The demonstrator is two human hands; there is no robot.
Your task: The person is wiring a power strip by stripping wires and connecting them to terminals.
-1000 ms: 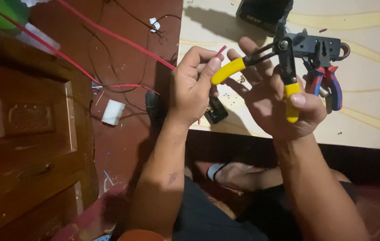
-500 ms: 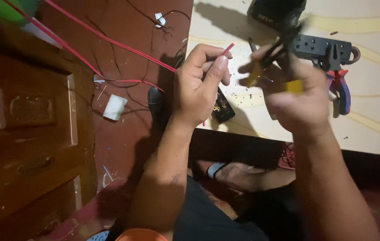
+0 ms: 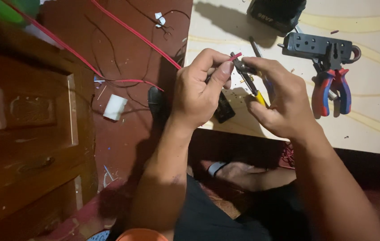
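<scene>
The pale wooden board [image 3: 377, 120] is lying flat across the upper right of the view, and everything else is best placed against it. Off its left edge, a dark wooden cabinet [image 3: 29, 125] with a carved panel is standing over the reddish floor [image 3: 123, 134].

On the board's far side, a black box-shaped device [image 3: 279, 13] is sitting at the top edge, with a black power strip [image 3: 315, 47] lying just in front of it. A pair of pliers with red and blue handles [image 3: 332, 91] is resting against the strip's near side, handles pointing toward the person.

Over the board's left portion, the left hand [image 3: 199, 96] is closing thumb and forefinger on the end of a red wire [image 3: 235, 56], whose tip is sticking out past the fingertips. The wire's long run is trailing off the board's left edge, across the floor. Just right of it, also above the board, the right hand [image 3: 283, 105] is curling around a yellow-handled wire stripper [image 3: 248, 80], squeezing it, with the tool's dark head meeting the wire's tip.

Below the left hand, a small black object [image 3: 224, 110] is lying at the board's near edge. On the floor well left of the board, a small white block [image 3: 115, 107] is sitting among thin dark wires [image 3: 109, 49].
</scene>
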